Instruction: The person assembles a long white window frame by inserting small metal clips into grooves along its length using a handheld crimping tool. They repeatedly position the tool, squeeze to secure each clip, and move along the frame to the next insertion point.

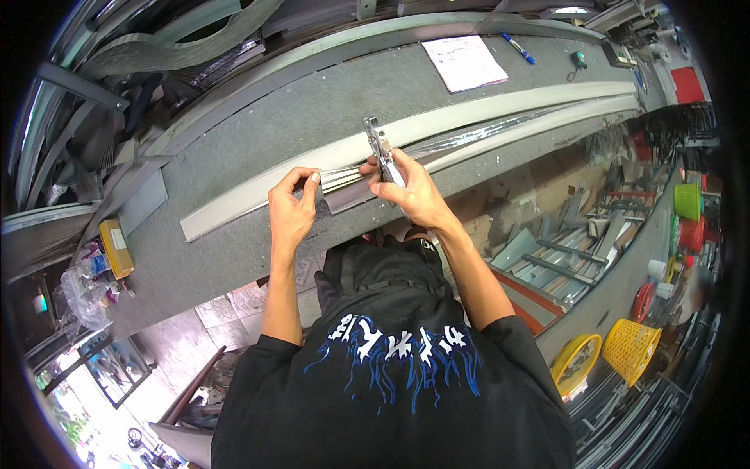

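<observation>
A long grey workbench (258,133) runs across the view. On it lie a long pale metal strip (469,113) and a shiny metal profile (500,133) beside it. My left hand (293,207) pinches the near end of the shiny profile (340,180) between thumb and fingers. My right hand (410,191) grips a metal hand tool (379,144), its jaws set on the profile just right of my left hand. The tool's handle points away from me. I wear a black shirt with a blue and white print.
An open notebook (465,62) and a blue pen (518,48) lie at the far side of the bench. A yellow box (116,248) and plastic bags sit at its left end. Metal offcuts (562,250) fill the space below. Yellow baskets (629,348) stand lower right.
</observation>
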The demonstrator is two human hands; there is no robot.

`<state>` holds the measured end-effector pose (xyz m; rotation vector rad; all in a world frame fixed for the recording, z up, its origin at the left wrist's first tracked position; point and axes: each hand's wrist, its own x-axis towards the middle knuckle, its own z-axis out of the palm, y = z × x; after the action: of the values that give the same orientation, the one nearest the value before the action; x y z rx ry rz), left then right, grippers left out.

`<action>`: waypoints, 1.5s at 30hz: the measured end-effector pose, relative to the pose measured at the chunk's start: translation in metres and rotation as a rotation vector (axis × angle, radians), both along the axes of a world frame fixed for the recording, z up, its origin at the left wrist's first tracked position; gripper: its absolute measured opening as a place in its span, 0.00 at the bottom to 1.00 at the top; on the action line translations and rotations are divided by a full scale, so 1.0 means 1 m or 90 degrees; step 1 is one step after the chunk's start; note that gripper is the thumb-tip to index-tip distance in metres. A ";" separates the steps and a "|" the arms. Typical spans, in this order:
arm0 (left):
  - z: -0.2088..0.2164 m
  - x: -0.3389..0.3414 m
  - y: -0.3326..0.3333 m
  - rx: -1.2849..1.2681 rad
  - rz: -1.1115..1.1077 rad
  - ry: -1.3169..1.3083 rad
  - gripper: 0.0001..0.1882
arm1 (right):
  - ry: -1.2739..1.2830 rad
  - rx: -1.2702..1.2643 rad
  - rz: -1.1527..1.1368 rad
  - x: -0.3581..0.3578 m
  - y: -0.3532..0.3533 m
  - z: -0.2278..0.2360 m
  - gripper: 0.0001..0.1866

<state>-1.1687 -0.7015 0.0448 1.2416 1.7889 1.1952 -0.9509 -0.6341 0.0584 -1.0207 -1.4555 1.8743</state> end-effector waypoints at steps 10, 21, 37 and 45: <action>0.003 0.017 -0.013 0.168 0.015 0.161 0.04 | 0.165 -0.229 -0.161 -0.003 -0.021 -0.001 0.30; -0.013 0.013 -0.028 0.298 -0.082 0.320 0.09 | 0.084 -0.216 -0.082 -0.001 -0.038 -0.010 0.33; -0.039 0.090 -0.024 -0.057 0.232 -0.635 0.16 | 0.070 -0.074 -0.051 -0.004 -0.043 -0.023 0.33; -0.039 0.093 -0.022 -0.122 0.285 -0.632 0.13 | -0.058 0.066 -0.035 -0.002 -0.050 -0.032 0.30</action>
<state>-1.0756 -0.7239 0.0059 0.0328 1.3530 1.4659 -0.9527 -0.6840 0.0266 -1.0965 -1.5446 1.7151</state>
